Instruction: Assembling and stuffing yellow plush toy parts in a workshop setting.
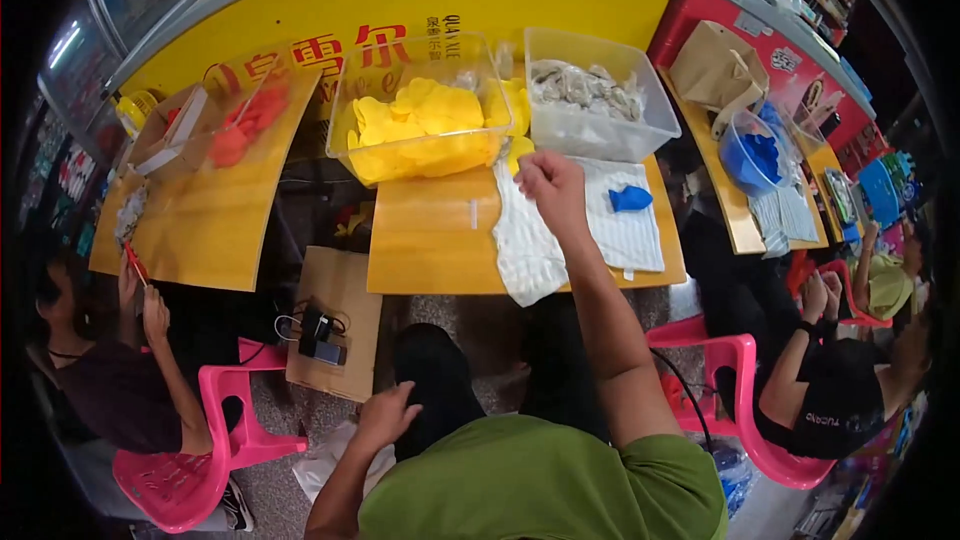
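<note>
My right hand (pixel 553 190) reaches over the table with its fingers curled together, just above a white cloth (pixel 527 240). A small yellow piece (pixel 519 152) shows right beside its fingertips; whether the fingers touch it, or pinch something else, I cannot make out. Low by my left thigh hangs my left hand (pixel 388 414), fingers loosely apart and nothing in them. In front stands a clear plastic bin (pixel 410 168) heaped with flat yellow pieces (pixel 425 115). To its right, another clear bin (pixel 605 143) holds greyish-white crumpled pieces (pixel 585 88). A blue piece (pixel 630 199) lies on a striped cloth (pixel 640 238).
At the left table (pixel 225 230), a seated person holds red-handled scissors (pixel 135 265), near red pieces (pixel 235 135) and a cardboard box (pixel 178 135). On the right, another person sits by a blue-filled tub (pixel 752 155). Cardboard (pixel 335 290) with a black device lies below. Pink chairs (pixel 240 410) flank me.
</note>
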### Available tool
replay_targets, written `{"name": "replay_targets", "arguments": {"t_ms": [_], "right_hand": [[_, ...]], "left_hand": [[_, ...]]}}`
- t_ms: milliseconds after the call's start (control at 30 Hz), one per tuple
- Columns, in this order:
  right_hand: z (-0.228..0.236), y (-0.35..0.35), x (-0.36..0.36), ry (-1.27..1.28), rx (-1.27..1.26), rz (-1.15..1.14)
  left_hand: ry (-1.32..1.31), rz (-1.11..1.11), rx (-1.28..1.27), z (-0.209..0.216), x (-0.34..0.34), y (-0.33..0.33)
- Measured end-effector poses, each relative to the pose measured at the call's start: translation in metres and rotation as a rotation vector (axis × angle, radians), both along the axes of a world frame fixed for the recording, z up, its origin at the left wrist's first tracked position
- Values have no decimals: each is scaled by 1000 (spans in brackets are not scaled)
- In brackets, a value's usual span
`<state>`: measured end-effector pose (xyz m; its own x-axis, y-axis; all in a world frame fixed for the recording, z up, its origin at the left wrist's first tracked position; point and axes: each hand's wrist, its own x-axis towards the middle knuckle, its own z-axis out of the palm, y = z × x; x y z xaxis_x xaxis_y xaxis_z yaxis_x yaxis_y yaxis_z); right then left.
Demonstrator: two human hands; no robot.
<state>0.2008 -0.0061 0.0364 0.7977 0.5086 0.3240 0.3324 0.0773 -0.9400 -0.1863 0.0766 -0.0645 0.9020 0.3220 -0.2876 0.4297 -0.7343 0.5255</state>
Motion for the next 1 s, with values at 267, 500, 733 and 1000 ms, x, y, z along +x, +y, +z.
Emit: {"name": "replay_targets", "arguments": {"t_ms": [267, 500, 733, 1000], "right_hand": [[25, 138, 84, -754, -518, 81], [-18, 203, 139, -868, -850, 631], [1, 196, 145, -831, -714, 444], [94, 84, 42, 121, 14, 369]], "left_hand": [[25, -64, 62, -19, -5, -11], [69, 55, -13, -28, -12, -10], [-81, 168, -71, -23, -17, 2], [-470, 485, -603, 20, 55, 40]]}}
